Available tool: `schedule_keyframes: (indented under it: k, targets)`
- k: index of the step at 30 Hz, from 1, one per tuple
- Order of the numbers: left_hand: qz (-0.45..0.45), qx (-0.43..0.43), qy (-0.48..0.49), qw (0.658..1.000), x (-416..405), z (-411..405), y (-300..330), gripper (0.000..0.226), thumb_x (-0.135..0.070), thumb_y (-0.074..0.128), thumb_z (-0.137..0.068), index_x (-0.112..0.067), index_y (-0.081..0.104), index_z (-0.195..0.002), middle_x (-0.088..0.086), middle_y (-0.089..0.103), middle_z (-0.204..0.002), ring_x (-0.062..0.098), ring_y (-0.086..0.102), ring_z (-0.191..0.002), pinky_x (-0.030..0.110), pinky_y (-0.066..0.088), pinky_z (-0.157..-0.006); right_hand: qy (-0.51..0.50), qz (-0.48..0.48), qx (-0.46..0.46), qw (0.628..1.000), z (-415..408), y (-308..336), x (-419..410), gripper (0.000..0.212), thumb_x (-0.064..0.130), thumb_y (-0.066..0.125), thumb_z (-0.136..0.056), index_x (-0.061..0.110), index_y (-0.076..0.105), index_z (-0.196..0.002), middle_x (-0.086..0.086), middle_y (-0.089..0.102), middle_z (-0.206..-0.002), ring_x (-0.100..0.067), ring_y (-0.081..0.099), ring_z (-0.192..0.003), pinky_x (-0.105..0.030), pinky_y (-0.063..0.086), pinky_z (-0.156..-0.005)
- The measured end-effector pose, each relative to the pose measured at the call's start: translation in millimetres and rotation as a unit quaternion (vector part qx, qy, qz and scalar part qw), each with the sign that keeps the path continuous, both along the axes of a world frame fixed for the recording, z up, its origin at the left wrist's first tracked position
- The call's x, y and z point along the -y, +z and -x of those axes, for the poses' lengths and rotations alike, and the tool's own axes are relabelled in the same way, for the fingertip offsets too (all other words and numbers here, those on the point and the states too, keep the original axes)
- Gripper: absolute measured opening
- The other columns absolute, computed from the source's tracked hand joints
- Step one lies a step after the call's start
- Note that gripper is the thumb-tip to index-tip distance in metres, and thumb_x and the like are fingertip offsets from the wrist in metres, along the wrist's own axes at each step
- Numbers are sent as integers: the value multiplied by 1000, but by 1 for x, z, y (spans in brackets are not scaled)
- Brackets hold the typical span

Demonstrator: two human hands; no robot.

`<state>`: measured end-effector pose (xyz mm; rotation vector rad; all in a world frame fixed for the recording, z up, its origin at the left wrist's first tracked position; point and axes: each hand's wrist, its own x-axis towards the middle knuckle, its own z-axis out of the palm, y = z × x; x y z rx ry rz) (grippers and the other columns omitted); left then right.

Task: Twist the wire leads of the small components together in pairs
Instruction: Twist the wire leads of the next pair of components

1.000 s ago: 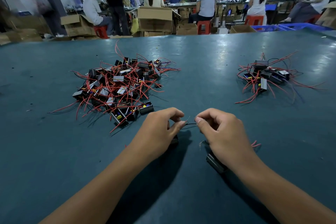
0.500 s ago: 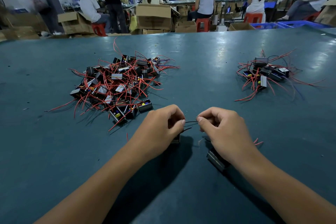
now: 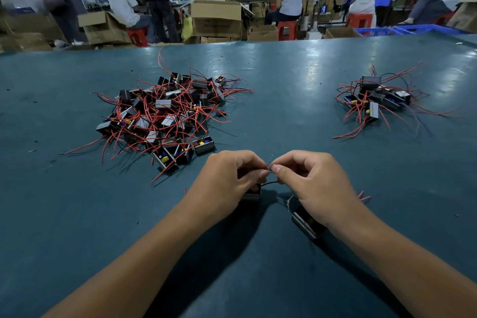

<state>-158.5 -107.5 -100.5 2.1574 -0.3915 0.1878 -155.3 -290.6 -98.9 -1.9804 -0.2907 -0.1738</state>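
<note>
My left hand (image 3: 227,181) and my right hand (image 3: 315,183) meet fingertip to fingertip near the table's front, pinching thin wire leads (image 3: 269,165) between thumbs and forefingers. A black lead (image 3: 269,183) loops below the fingertips. One small black boxed component (image 3: 251,195) hangs under my left hand, mostly hidden. A second component (image 3: 307,226) lies under my right wrist, with red wire ends (image 3: 364,196) sticking out to the right.
A big heap of components with red wires (image 3: 162,116) lies at the left on the dark teal table (image 3: 284,100). A smaller heap (image 3: 376,100) sits far right. Beyond the table's far edge are seated people, cardboard boxes (image 3: 216,18) and red stools.
My two hands have closed the gap, so the fingertips now touch over the leads. The view has shifted slightly.
</note>
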Motion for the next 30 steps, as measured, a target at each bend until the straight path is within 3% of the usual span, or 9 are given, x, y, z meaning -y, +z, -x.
schedule_keyframes:
  k: [6,10,14,17,20,23,27,30]
  targets:
    - [2,4,2,1000,2,-1,-2,6,-15,72,-92,-21,74,-89,-9,73,-76,6,68,-66,28,59,-68,6,-28,-15,999,-1,-1,0,11,19,71,-87,20,75,-76,8,64,-58,-2,51,-53,-15,39,-53]
    - [17,1,11,1000,3,-1,-3,6,-18,74,-90,-20,68,-88,-8,74,-77,7,71,-70,34,61,-71,-2,-56,-30,998,-2,-2,0,9,16,70,-88,18,74,-80,-2,72,-70,-9,60,-59,-17,46,-55]
    - [20,1,13,1000,3,-1,-4,9,-16,73,-91,-22,67,-87,-9,73,-77,9,71,-69,38,60,-72,-1,-88,-45,995,-4,-4,0,8,12,69,-89,15,69,-82,-8,72,-72,0,45,-43,-11,33,-45]
    - [18,4,9,1000,3,-1,-4,8,-17,73,-91,-22,67,-87,-10,73,-77,9,71,-69,39,60,-72,7,-72,-36,997,-4,-4,1,10,13,69,-89,17,69,-80,-3,72,-70,-1,49,-47,-15,37,-49]
    - [25,1,8,1000,4,-1,-4,7,-18,73,-91,-21,68,-87,-9,73,-76,10,71,-69,41,60,-72,6,-57,-20,998,-3,-4,1,9,17,70,-88,19,70,-79,-5,71,-71,-20,60,-60,-30,46,-58]
    - [20,8,11,1000,4,0,-4,6,-19,73,-91,-21,68,-87,-9,73,-76,10,70,-70,41,60,-72,2,-49,-12,999,-3,-4,1,10,17,70,-88,18,71,-78,-8,70,-71,-29,64,-72,-36,50,-64]
    - [19,8,10,1000,4,1,-3,7,-19,72,-91,-22,68,-87,-10,73,-76,10,70,-70,41,60,-71,3,-46,-15,999,-2,-2,1,10,15,70,-88,17,73,-78,-8,70,-70,-26,62,-68,-32,48,-61]
    - [25,4,8,1000,6,1,-3,5,-21,73,-91,-21,69,-87,-10,72,-74,11,70,-69,43,60,-71,7,-47,-15,999,-1,0,1,10,15,70,-88,18,73,-79,-7,70,-70,-14,58,-64,-30,46,-61]
